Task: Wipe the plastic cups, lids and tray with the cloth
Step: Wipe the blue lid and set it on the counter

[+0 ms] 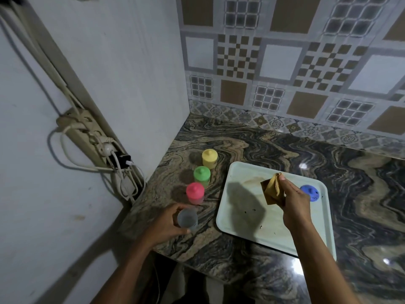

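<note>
My left hand (pixel 168 224) grips a clear, lidless plastic cup (pixel 188 219) at the counter's left front edge. My right hand (pixel 293 200) pinches a bunched brown cloth (pixel 271 189) and holds it above the pale tray (pixel 236 220). A blue lid (pixel 311 192) lies on the tray's far right part, partly hidden behind my right hand. In a row on the counter, left of the tray, stand three lidded cups: yellow (pixel 209 158), green (pixel 202 175) and pink (pixel 195 192).
The marbled stone counter (pixel 274 145) meets a tiled wall at the back and a plain wall on the left. A power strip with plugs and cables (pixel 96 143) hangs on the left wall. The tray carries dark specks and a brown stain.
</note>
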